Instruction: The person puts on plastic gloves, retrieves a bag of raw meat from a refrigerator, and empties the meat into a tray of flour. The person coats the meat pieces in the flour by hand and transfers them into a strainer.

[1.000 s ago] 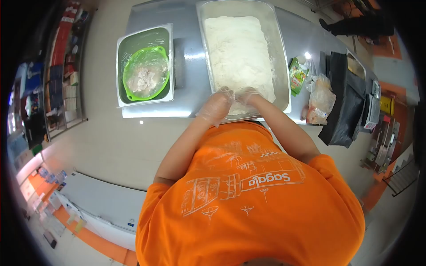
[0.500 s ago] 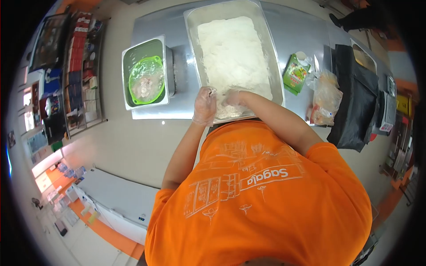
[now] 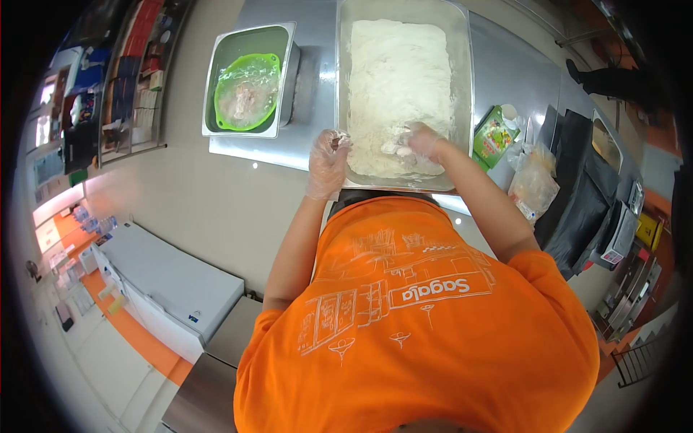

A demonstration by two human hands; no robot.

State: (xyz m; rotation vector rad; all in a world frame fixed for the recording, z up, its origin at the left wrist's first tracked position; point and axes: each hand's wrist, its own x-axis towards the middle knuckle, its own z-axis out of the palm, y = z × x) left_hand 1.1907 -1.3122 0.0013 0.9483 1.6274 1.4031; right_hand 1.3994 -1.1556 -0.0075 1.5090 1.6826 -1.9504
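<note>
My left hand [image 3: 328, 164], in a clear plastic glove, is closed at the left rim of a deep metal tray [image 3: 465, 94]. Its fingers curl around something small that I cannot make out. Inside the tray lies a thick bed of white flour [image 3: 399, 68]. My right hand [image 3: 424, 141], gloved too, is down in the flour near the tray's front, its fingers bent and dusted white. White floury lumps [image 3: 395, 146] lie at its fingertips; what they hold is hidden by flour. To the left, a green strainer basket [image 3: 273, 68] with pale wet pieces sits in water inside a metal container [image 3: 208, 119].
Right of the tray on the steel table [image 3: 505, 54] lie a green printed packet [image 3: 494, 137], a knife [image 3: 530, 130] and a clear plastic bag [image 3: 533, 184]. Beyond them is a black bag or cover [image 3: 577, 180]. A white chest freezer [image 3: 170, 278] stands behind left. Another person's dark-clothed leg [image 3: 613, 81] shows top right.
The view has shifted, so the table sits higher and further right. My right hand has moved right, away from my left hand, across the flour. My left hand stays closed by the rim.
</note>
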